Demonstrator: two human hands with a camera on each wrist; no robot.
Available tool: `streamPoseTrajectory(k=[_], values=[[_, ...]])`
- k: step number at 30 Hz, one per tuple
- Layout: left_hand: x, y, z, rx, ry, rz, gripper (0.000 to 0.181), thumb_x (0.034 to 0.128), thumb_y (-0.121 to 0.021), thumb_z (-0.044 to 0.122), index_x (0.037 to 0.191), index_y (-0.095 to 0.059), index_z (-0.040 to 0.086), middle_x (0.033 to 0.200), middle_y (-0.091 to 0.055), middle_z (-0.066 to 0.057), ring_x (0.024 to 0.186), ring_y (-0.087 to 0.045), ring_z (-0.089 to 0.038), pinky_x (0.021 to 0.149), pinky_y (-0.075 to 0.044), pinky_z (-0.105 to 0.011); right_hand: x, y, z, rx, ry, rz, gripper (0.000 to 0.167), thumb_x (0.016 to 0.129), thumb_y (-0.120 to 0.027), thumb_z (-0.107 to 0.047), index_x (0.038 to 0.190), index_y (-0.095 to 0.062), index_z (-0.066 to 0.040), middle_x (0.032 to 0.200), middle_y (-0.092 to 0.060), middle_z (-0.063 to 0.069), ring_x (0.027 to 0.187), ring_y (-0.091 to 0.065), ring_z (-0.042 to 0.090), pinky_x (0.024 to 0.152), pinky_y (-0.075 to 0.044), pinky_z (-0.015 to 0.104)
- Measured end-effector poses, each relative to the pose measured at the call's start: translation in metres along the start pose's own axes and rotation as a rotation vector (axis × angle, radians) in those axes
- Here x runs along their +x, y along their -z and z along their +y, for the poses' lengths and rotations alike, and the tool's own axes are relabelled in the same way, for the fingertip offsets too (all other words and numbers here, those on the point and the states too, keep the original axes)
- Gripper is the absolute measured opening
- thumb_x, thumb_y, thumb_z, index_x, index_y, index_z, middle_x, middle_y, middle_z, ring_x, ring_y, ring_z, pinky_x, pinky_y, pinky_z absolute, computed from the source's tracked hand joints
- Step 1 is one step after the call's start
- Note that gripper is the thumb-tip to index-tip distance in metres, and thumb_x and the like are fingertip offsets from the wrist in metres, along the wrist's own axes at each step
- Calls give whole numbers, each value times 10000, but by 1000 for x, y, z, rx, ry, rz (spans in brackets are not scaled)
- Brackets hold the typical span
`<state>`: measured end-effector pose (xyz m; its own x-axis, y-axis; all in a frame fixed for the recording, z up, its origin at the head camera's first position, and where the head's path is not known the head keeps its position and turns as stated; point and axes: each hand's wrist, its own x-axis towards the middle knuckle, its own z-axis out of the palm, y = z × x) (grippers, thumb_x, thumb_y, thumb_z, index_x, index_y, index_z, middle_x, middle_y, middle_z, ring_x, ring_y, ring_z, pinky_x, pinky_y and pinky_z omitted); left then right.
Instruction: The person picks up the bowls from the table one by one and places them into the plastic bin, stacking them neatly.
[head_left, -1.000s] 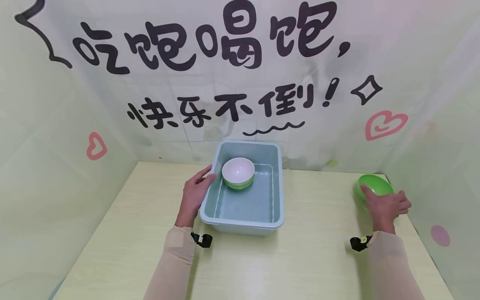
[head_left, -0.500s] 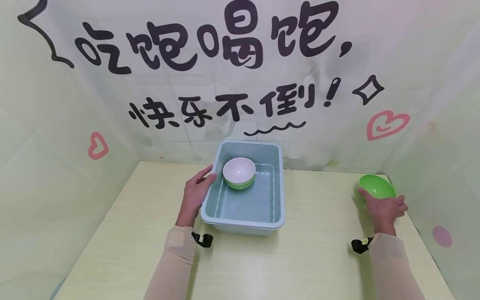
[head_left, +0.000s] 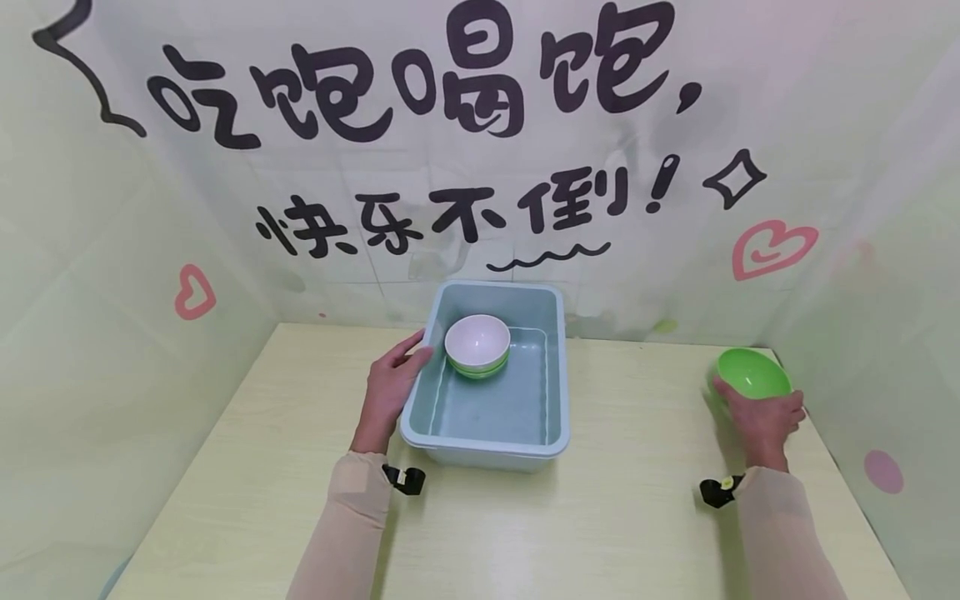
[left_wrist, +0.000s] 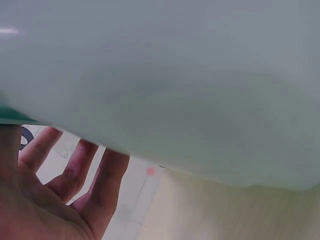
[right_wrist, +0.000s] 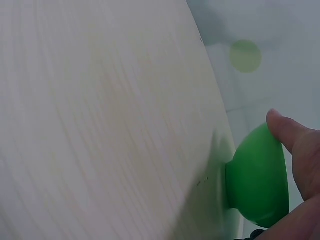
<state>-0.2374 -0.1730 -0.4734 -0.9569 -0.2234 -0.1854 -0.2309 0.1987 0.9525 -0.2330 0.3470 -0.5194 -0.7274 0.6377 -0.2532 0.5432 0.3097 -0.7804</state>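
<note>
A green bowl (head_left: pixel 752 373) stands at the back right of the table, in my right hand (head_left: pixel 763 425). The thumb (right_wrist: pixel 282 127) lies against the bowl's outer side near the rim, while the other fingers are round the far side and partly hidden. At the middle, my left hand (head_left: pixel 390 387) holds the left side of a light blue tub (head_left: pixel 483 450), its thumb at the rim. In the left wrist view, bent fingers (left_wrist: pixel 112 175) reach the tub's wall, which hides their tips. Inside the tub, a white-lined bowl (head_left: pixel 477 342) sits on green bowls (head_left: pixel 482 372).
The pale wooden table (head_left: pixel 480 542) meets a back wall (head_left: pixel 637 300) hung with printed sheeting. The right side wall (head_left: pixel 885 375) stands close beside the green bowl and my right hand. Each wrist wears a small black mount (head_left: pixel 405 480).
My right hand has shifted slightly left and settled round the near side of the green bowl, its thumb lower on the bowl's left side. The left hand and tub have not moved.
</note>
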Motion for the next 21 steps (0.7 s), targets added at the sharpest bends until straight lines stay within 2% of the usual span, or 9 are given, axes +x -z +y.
streamPoseTrajectory(k=[8, 21], values=[[1, 0, -2, -7, -15, 3, 499, 948, -666, 499, 1424, -600, 363, 1331, -684, -133, 1131, -703, -336, 873, -601, -372, -2, -2, 0, 31, 11, 2, 1283, 833, -718, -587, 1587, 158, -30, 1640, -19, 301, 1528, -128, 502, 1253, -208, 619], [1, 0, -1, 0, 2, 1, 489, 963, -651, 486, 1434, -586, 375, 1358, -665, -125, 1164, -684, -346, 902, -596, -387, -2, -4, 3, 91, 20, 3, 1279, 836, -727, -578, 1587, 166, -56, 1640, -17, 262, 1523, -179, 480, 1270, -204, 571]])
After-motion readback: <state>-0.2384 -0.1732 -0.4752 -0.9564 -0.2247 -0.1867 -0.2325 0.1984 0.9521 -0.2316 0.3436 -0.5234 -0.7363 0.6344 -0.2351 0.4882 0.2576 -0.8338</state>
